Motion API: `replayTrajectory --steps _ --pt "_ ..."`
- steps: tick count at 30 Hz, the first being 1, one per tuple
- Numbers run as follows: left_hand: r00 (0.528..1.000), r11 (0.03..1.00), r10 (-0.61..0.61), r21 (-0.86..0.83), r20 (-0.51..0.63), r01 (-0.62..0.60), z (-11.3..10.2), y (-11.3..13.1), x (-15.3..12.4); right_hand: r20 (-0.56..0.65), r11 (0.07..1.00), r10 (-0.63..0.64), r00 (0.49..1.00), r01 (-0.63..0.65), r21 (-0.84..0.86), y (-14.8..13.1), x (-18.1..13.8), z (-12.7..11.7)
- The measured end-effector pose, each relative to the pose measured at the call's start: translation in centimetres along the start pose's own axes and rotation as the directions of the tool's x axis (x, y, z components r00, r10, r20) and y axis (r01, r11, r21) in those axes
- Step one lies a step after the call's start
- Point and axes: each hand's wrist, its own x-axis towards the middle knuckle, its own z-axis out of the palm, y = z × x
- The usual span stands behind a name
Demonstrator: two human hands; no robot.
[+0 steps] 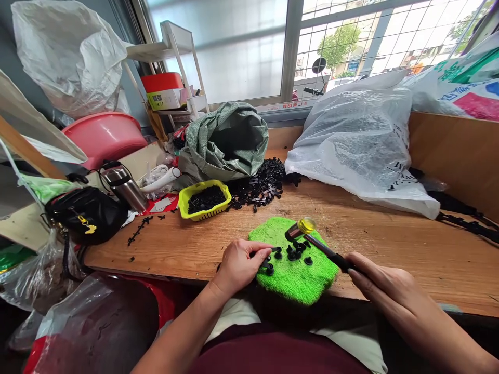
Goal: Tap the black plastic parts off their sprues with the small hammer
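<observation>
My right hand (380, 283) is wrapped round the black handle of a small mallet (325, 246). Its head, with a yellow face, is raised over a bright green cloth pad (300, 283). At the pad's left side my left hand (241, 261) pinches a small black plastic part (275, 249) between thumb and fingers; its far end reaches a round black piece on the pad. Several black round plastic pieces (298, 250) lie loose in the pad's middle, and another (270, 269) sits close to my left fingertips. How far the held part runs under my fingers is hidden.
Beyond the pad stands a yellow basket (183, 203) of small black parts. A heap of black parts (268, 179) spills from a grey-green sack (230, 140). A white plastic bag (351, 140) lies at right; a steel flask (125, 187) and black pouch (88, 214) stand left.
</observation>
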Motion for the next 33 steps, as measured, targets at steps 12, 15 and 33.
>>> replayTrajectory --steps 12,15,33 --pt "0.999 0.989 0.019 0.148 -0.026 -0.015 -0.2 0.8 -0.4 -0.125 0.997 -0.034 0.992 0.042 0.06 -2.2 1.4 -0.9" --pt "0.999 0.996 0.016 0.092 -0.041 -0.012 -0.1 0.5 -0.4 -0.137 0.997 -0.029 0.99 0.038 0.061 -2.0 1.3 -0.8" --pt "0.998 0.99 0.041 0.137 -0.041 -0.035 -0.1 0.8 -0.6 0.002 0.983 0.132 0.991 -0.131 0.128 -1.1 -0.1 0.6"
